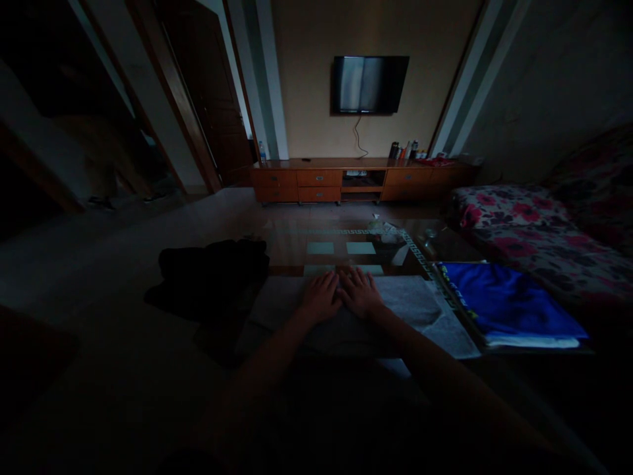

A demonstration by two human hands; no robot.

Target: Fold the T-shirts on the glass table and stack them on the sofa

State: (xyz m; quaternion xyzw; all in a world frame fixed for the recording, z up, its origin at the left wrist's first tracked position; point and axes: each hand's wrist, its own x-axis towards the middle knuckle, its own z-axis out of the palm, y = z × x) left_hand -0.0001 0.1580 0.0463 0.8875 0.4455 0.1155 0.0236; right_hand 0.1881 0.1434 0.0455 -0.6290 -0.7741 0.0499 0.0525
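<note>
A grey piece of cloth [413,303], perhaps a garment, lies spread over the near end of a glass-topped table [291,254]. My left hand [321,297] rests palm down on its far part, with the fingers stretched forward. Right beside it, my right hand [362,291] also presses flat on the cloth, fingers a little apart. The two hands touch or nearly touch at the thumbs. To the right is a folded blue cloth [509,300] with white fabric under it. Dark clothing [212,270] is heaped at the table's left side. Dim light hides finer detail.
A sofa with flowered covers [514,211] stands on the right. Crumpled white items [388,231] lie toward the table's far end. Beyond are a low wooden cabinet [319,178] and a wall television [370,84]. A person [99,142] is at the far left.
</note>
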